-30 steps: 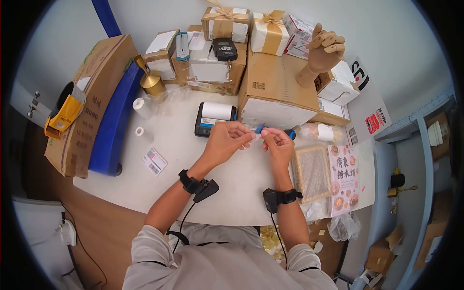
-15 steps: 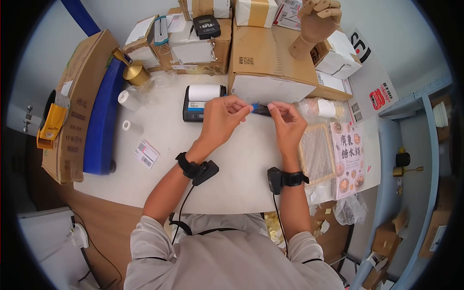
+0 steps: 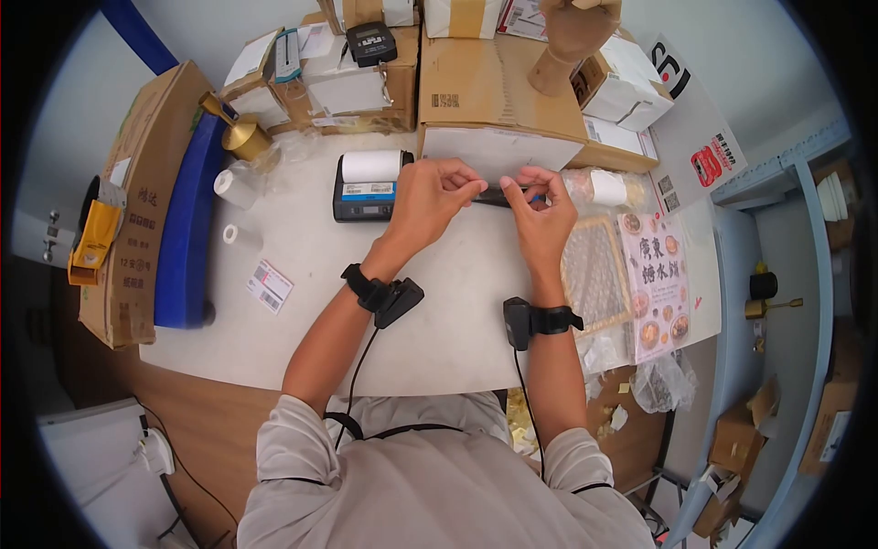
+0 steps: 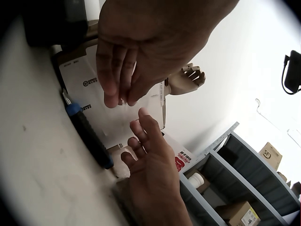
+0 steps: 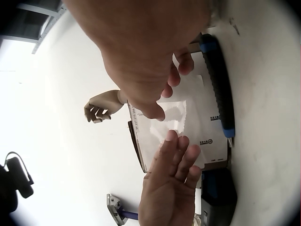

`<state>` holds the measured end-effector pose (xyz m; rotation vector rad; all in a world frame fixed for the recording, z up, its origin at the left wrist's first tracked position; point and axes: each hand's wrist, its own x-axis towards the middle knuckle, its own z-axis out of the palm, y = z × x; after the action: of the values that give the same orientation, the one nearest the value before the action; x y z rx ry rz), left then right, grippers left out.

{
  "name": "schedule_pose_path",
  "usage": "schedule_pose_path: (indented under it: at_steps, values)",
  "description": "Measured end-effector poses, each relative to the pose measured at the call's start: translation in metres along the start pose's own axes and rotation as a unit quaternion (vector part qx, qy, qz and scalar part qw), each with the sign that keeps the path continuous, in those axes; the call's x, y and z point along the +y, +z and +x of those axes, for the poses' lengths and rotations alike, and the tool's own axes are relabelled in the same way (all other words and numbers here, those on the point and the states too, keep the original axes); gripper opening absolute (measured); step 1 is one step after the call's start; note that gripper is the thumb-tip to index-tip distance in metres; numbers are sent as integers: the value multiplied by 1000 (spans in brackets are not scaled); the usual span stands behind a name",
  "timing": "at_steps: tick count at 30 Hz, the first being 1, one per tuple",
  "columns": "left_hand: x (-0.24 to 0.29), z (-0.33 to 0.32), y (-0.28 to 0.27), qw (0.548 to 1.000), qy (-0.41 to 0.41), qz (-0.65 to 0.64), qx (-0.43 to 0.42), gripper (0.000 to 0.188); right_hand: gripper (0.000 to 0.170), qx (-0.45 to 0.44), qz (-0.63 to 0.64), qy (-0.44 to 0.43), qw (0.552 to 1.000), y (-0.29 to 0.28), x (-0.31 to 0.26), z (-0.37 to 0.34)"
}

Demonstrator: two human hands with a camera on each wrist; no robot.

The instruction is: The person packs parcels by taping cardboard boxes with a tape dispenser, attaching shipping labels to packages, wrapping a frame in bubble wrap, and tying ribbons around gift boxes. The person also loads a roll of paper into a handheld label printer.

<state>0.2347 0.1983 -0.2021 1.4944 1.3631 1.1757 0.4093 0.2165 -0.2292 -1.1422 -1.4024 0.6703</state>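
In the head view my left hand (image 3: 430, 199) is raised over the table, thumb and fingertips together. Its fingertips pinch a piece of clear tape (image 5: 178, 117), which shows a jagged edge in the right wrist view. Opposite it is my right hand (image 3: 545, 220), its thumb stretched out and its fingers loosely bent. The right thumb tip overlaps the tape's edge in the right wrist view. Behind the hands, a utility knife (image 4: 87, 132) with a black ribbed handle and blue ends lies before the large cardboard box (image 3: 503, 96).
A label printer (image 3: 368, 197) stands left of the hands. Two white rolls and a printed label (image 3: 271, 285) lie farther left. On the right are a bubble-wrapped frame (image 3: 594, 274) and a pink printed sheet (image 3: 657, 284). Boxes and a wooden hand model (image 3: 567, 46) line the back.
My hands were nearly fingertip to fingertip; they have since drawn apart, the right one moving right. The head view has tilted down, and the knife behind the hands shows more.
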Motion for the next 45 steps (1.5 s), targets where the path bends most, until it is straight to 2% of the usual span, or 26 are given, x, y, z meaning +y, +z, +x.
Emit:
schedule_pose_path:
  at_steps: [3, 5, 9, 11, 14, 17, 20, 25, 28, 35, 45]
  values:
    - [0, 0, -1, 1000, 1, -11, 0, 18, 30, 1, -10, 10, 1000, 1, -2, 0]
    - [-1, 1, -1, 1000, -3, -17, -1, 19, 25, -39, 53, 45, 997, 1, 2, 0]
    - [-4, 2, 3, 999, 8, -8, 31, 22, 18, -43, 64, 31, 997, 3, 8, -1]
    - [-5, 2, 5, 999, 0, -10, 44, 23, 11, -15, 65, 23, 997, 5, 3, -3]
    - [-3, 3, 5, 999, -5, -9, 41, 23, 11, 7, 30, 21, 999, 4, -1, -1]
    - [-1, 4, 4, 999, -22, -11, 40, 23, 11, 6, 44, 12, 999, 5, 1, -2]
    - [-9, 5, 7, 998, 7, 12, 68, 23, 13, 8, 22, -8, 1000, 8, 1, -3]
    - [-12, 4, 15, 981, 51, 129, 133, 26, 15, 39, -15, -10, 999, 10, 3, -1]
    - [-14, 5, 19, 975, 59, 157, 147, 28, 18, 51, -39, -18, 998, 11, 6, -1]
    - [-21, 8, 24, 972, 50, 166, 156, 28, 27, 70, -42, -28, 996, 16, 6, 1]
    - [-17, 7, 28, 961, 58, 201, 180, 26, 25, 89, -63, -32, 994, 20, 8, 4]
